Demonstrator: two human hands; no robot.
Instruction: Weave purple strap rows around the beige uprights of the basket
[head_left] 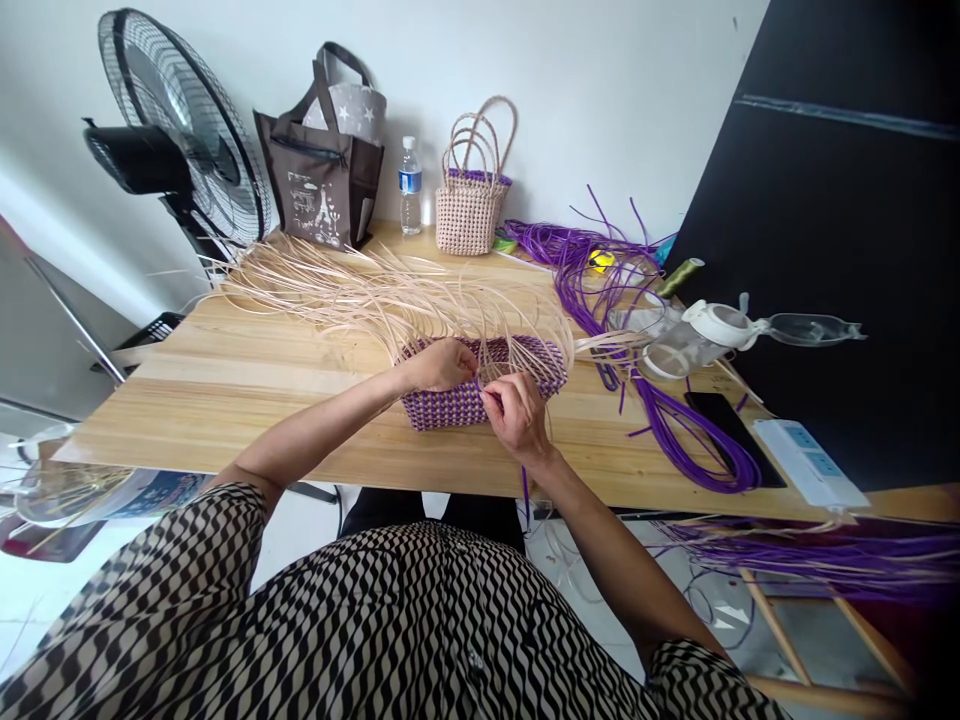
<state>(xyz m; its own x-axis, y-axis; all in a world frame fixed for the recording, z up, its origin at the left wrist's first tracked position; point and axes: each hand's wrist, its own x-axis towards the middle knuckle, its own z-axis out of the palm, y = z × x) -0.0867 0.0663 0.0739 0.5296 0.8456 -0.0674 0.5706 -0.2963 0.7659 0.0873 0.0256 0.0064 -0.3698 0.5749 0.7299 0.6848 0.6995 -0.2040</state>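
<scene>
A half-woven basket [442, 410] in purple and pale tan strips lies on the wooden table in front of me. Long loose tan strips [330, 285] fan out from its top toward the back left. My left hand [446, 365] rests at the basket's near rim with its fingers curled in a pinch; what lies between them is hidden. Close beside it, my right hand [517, 410] is closed at the rim, pinching a purple strip [526, 490] whose tail hangs below the table edge. A short bit of purple shows between the two hands.
Behind stand a fan [180, 130], a dark tote bag [319, 180], a water bottle [410, 190] and a finished small basket [469, 220]. To the right lie purple strip coils [690, 450], a clear jug [667, 335], a phone [731, 430] and a power strip [810, 460].
</scene>
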